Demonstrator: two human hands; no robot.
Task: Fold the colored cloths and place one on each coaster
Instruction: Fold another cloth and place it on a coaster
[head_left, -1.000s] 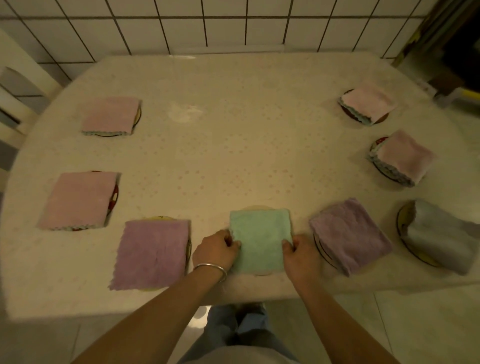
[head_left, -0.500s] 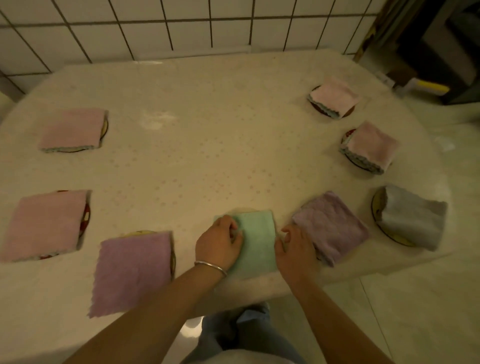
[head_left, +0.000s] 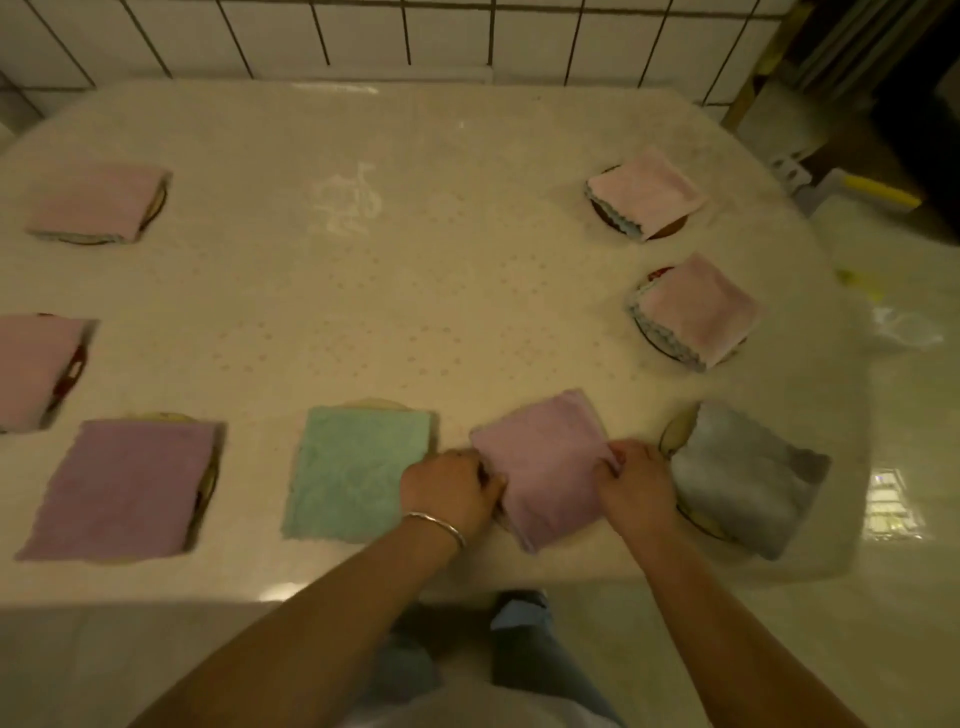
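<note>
A folded purple cloth (head_left: 543, 462) lies near the table's front edge, right of centre. My left hand (head_left: 451, 486) grips its left edge and my right hand (head_left: 631, 480) pinches its right edge. Its coaster is almost fully hidden beneath it. Left of it a folded green cloth (head_left: 358, 473) lies flat on a coaster (head_left: 371, 403) whose rim peeks out at the back. A grey cloth (head_left: 743, 478) sits on a coaster (head_left: 675, 434) to the right.
Two pink cloths (head_left: 647, 197) (head_left: 696, 312) lie on coasters at the right. At the left are another purple cloth (head_left: 124, 488) and two pink cloths (head_left: 98, 200) (head_left: 34, 369). The table (head_left: 415, 260) meets a tiled wall behind; floor lies to the right.
Both hands left the green cloth and moved right onto the purple cloth, now holding its edges. The camera view swung right as well.
</note>
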